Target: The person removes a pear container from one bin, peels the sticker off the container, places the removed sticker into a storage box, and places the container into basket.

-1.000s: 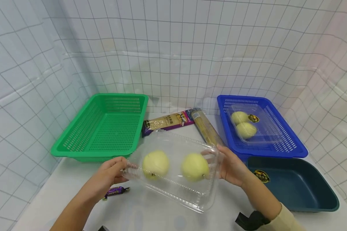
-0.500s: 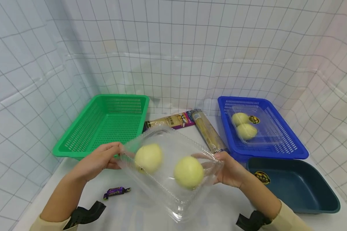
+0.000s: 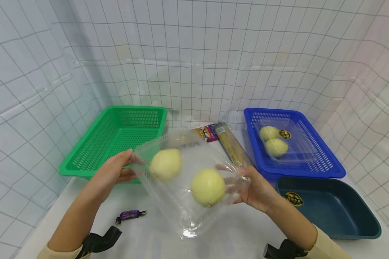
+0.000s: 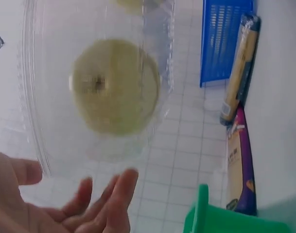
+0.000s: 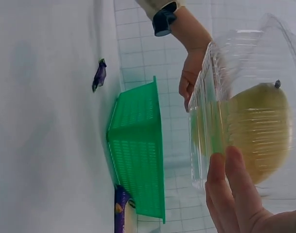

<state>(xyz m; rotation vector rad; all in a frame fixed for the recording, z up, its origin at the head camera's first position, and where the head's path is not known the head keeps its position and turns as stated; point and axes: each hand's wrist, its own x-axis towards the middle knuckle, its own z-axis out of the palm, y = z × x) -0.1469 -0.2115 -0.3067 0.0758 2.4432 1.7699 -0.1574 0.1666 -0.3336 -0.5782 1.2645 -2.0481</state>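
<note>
Shifting upward in the head view since half a second ago, the clear container [image 3: 187, 162] is now covering more of the purple-edged packet [image 3: 205, 133], whose left part is showing only hazily through plastic. Two pale green fruits [image 3: 208, 187] are sitting inside; the left wrist view is cutting one off at its top. Tilting, the container is hanging above the white table [image 3: 162, 246]. Forearms angling inward, the left hand [image 3: 113, 172] is pinching one edge, fingertips blurring behind plastic; the right hand [image 3: 255, 190] is gripping the opposite edge, thumb on top.
</note>
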